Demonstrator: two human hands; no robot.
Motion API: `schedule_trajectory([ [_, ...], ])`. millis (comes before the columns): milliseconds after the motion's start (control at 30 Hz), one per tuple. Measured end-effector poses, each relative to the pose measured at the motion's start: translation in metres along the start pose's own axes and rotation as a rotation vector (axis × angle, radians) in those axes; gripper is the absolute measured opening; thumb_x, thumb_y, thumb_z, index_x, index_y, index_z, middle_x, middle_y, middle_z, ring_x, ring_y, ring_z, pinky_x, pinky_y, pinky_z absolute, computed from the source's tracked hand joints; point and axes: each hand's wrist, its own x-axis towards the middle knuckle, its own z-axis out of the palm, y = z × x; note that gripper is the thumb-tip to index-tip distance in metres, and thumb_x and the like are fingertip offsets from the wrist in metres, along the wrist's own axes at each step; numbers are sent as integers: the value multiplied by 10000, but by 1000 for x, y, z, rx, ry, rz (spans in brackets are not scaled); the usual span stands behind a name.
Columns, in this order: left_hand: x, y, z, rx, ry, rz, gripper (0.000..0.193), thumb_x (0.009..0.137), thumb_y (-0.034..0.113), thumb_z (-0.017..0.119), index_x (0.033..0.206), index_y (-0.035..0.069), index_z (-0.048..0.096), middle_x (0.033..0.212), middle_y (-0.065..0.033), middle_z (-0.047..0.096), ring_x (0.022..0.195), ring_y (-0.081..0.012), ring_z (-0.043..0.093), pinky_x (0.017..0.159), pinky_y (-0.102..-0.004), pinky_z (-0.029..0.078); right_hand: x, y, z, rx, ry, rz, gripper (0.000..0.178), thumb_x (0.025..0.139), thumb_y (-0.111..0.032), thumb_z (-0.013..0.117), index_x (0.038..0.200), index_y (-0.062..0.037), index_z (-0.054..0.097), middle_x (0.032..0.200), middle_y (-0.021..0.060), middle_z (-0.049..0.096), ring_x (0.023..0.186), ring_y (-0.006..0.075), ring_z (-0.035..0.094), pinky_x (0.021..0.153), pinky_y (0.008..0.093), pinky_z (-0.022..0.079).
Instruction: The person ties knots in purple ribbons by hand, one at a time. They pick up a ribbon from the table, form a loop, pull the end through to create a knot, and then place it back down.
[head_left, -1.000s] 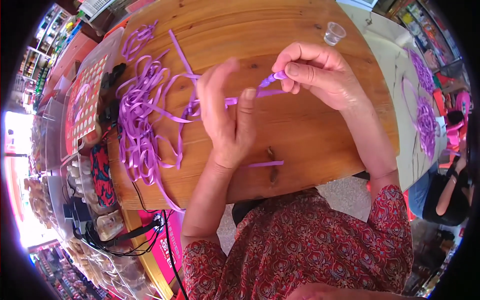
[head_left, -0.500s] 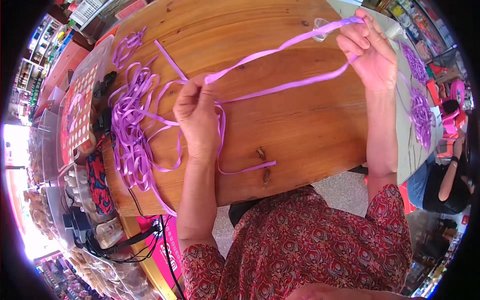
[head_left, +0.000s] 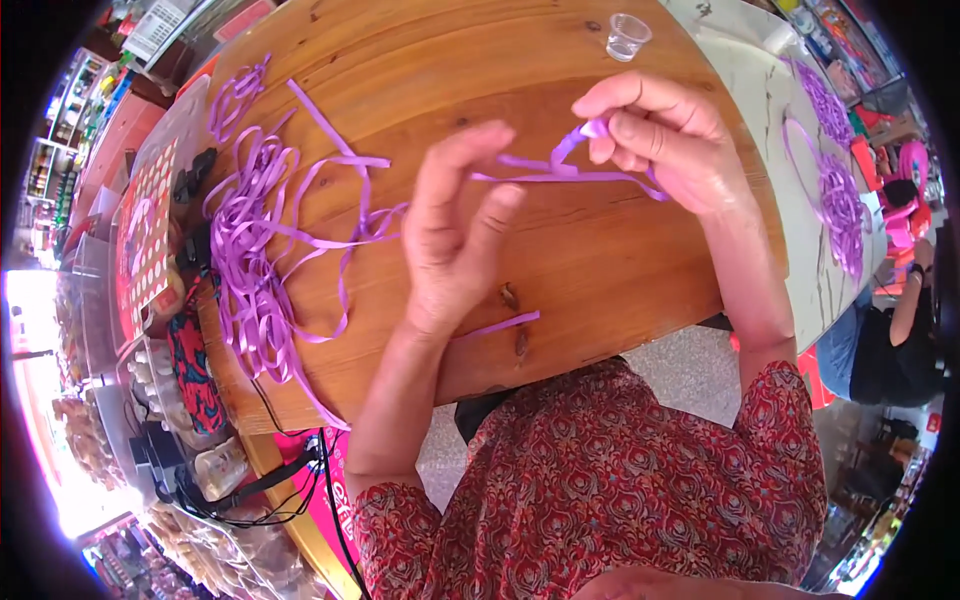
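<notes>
My right hand (head_left: 680,145) pinches a twisted end of purple ribbon (head_left: 565,152) between thumb and fingers above the wooden table (head_left: 620,260). From that end, narrow strands run left behind my other hand. My left hand (head_left: 450,230) is open, its thumb and fingers apart with nothing visible between them. Beyond my left wrist, a loose tangle of purple ribbon (head_left: 250,240) spreads over the table's left side. One cut ribbon end (head_left: 510,322) lies near the front edge, partly hidden by my left forearm.
A small clear plastic cup (head_left: 628,38) stands at the far right of the wood. More purple ribbon bundles (head_left: 838,205) hang over the white marbled surface (head_left: 790,190) at right. Plastic bins and black cables (head_left: 260,510) crowd the left edge. Another person (head_left: 890,340) sits at far right.
My left hand has let go of the ribbon and opened, moving right. My right hand has come down and nearer with the ribbon, whose taut loop has gone slack. The cup is now uncovered.
</notes>
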Motion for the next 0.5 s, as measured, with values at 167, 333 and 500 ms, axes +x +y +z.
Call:
schedule_trajectory([
  [167, -4, 12, 9, -424, -82, -335, 218, 871, 21, 575, 1088, 14, 551, 956, -8, 582, 865, -82, 529, 791, -213, 426, 12, 8, 27, -64, -54, -19, 202, 891, -71, 539, 1078, -15, 592, 806, 21, 611, 699, 49, 527, 578, 175, 410],
  [333, -3, 3, -6, -154, 96, -264, 36, 858, 37, 603, 888, 21, 615, 766, 16, 529, 691, -66, 457, 637, -193, 377, 15, 10, 33, -256, -13, 57, 193, 873, -70, 560, 1051, -11, 608, 795, 15, 611, 669, 54, 525, 557, 177, 391],
  [500, 14, 8, -42, 389, 339, -4, 40, 842, 54, 620, 846, 19, 603, 716, -5, 529, 632, -79, 454, 559, -214, 377, 2, 17, -11, -352, 260, 102, 179, 864, -72, 569, 1022, -4, 620, 773, 22, 592, 651, 56, 485, 539, 190, 336],
])
